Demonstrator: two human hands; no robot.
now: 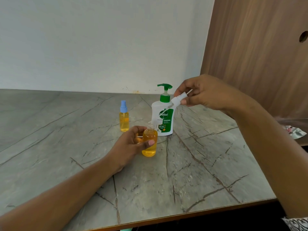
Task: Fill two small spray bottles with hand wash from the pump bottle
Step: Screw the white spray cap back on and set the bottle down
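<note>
My left hand [131,144] grips a small clear spray bottle [149,143] full of orange liquid, its neck uncapped, standing on the table. Above and to the right, my right hand [205,92] pinches a white spray cap [179,98] with its thin dip tube hanging down towards the left. Behind them stands the white pump bottle [162,117] with a green pump head. To its left a second small bottle [124,118], also full of orange liquid, stands upright with a blue spray cap on.
The grey marble-patterned table [200,172] ends at a front edge near me. A white wall runs behind it and a wooden panel [258,55] rises at the right. A crumpled patterned cloth [295,131] lies at the far right.
</note>
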